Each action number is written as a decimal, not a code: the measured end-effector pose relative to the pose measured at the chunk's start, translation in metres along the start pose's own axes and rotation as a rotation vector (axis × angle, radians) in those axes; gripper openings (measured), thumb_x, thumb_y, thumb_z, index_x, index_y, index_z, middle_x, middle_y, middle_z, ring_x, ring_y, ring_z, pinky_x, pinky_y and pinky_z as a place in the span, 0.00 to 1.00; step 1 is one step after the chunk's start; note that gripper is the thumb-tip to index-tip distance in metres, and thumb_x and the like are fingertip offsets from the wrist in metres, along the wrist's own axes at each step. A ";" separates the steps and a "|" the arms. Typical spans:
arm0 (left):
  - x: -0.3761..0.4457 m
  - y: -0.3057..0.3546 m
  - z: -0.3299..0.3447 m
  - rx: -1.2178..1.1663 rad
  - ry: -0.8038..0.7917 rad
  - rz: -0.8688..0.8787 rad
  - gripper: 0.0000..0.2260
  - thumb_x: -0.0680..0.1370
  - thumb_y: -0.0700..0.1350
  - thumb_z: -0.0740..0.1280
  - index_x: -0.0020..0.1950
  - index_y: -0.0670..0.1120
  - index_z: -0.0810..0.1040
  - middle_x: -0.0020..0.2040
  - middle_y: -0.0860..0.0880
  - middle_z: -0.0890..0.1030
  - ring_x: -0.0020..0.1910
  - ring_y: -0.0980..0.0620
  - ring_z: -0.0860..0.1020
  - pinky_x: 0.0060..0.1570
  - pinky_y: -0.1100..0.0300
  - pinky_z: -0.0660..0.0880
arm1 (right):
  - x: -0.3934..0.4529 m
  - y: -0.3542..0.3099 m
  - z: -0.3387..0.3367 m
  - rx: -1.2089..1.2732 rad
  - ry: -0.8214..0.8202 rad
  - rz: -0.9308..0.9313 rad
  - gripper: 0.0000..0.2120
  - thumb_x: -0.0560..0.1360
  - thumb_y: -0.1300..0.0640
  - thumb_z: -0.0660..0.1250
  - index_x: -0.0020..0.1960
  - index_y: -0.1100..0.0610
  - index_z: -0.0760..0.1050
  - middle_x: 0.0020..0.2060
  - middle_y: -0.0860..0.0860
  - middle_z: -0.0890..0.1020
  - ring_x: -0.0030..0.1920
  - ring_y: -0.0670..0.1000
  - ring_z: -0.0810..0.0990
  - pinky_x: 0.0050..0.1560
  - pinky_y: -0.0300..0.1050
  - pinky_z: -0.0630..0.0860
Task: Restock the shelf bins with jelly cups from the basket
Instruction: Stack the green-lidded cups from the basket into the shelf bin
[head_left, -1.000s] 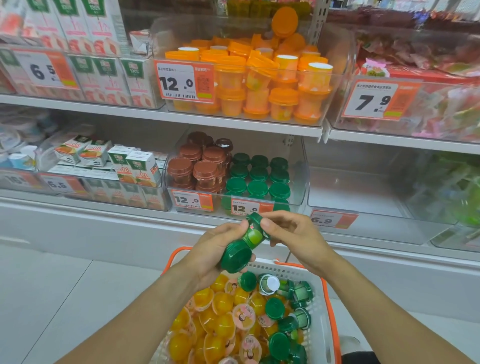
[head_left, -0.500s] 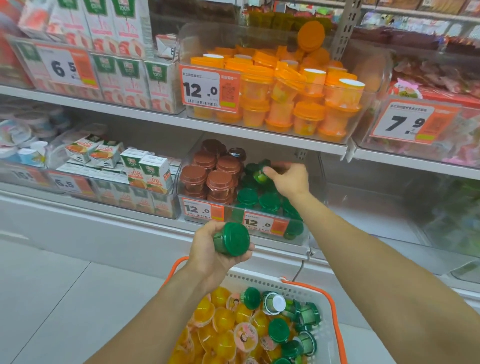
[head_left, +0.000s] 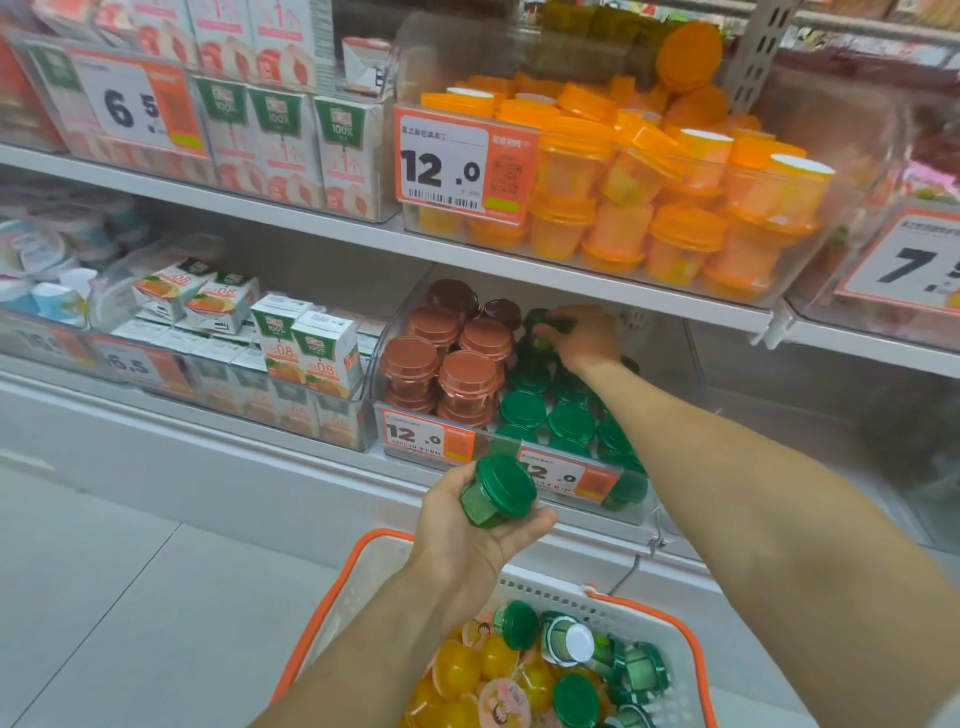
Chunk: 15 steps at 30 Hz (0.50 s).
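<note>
Head view, left hand (head_left: 470, 540) fingers clamped on green jelly cup (head_left: 497, 491), lid tilted up-right, right hand (head_left: 587, 338) fingers pinching another.

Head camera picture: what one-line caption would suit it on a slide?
Right hand sets a green cup in the bin; left hand holds another cup above the basket.

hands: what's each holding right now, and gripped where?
Left hand grips a green-lidded jelly cup around its body. Right hand pinches another green cup at the bin's back; exact hold unclear.
</note>
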<state>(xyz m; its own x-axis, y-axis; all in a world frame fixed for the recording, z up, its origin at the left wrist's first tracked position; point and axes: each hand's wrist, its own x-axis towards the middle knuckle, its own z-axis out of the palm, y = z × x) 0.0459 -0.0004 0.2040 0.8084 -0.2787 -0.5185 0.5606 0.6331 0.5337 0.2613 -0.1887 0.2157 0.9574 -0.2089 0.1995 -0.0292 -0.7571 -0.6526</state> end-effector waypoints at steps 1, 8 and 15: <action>-0.001 0.000 0.000 -0.002 -0.001 0.010 0.19 0.83 0.47 0.57 0.63 0.32 0.75 0.51 0.34 0.79 0.44 0.36 0.83 0.39 0.50 0.83 | 0.000 0.000 0.001 0.001 -0.001 -0.004 0.16 0.75 0.50 0.73 0.60 0.57 0.82 0.59 0.52 0.83 0.57 0.53 0.81 0.58 0.41 0.73; -0.009 0.000 0.005 0.005 -0.019 0.019 0.18 0.83 0.46 0.58 0.60 0.33 0.77 0.47 0.36 0.80 0.39 0.40 0.83 0.43 0.47 0.84 | 0.002 -0.001 0.006 -0.024 0.031 0.009 0.15 0.75 0.50 0.73 0.59 0.55 0.83 0.60 0.53 0.83 0.57 0.54 0.81 0.60 0.44 0.75; -0.007 -0.004 0.007 0.016 0.000 -0.019 0.19 0.82 0.47 0.60 0.61 0.32 0.77 0.50 0.35 0.78 0.42 0.38 0.81 0.40 0.49 0.83 | -0.001 0.008 -0.001 -0.036 -0.107 -0.012 0.20 0.76 0.51 0.72 0.67 0.51 0.78 0.71 0.51 0.74 0.63 0.54 0.78 0.66 0.44 0.71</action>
<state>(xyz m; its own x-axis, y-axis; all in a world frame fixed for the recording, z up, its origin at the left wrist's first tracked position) 0.0392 -0.0064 0.2102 0.7974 -0.2909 -0.5287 0.5790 0.6158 0.5344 0.2600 -0.1950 0.2111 0.9828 -0.1344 0.1267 -0.0265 -0.7815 -0.6234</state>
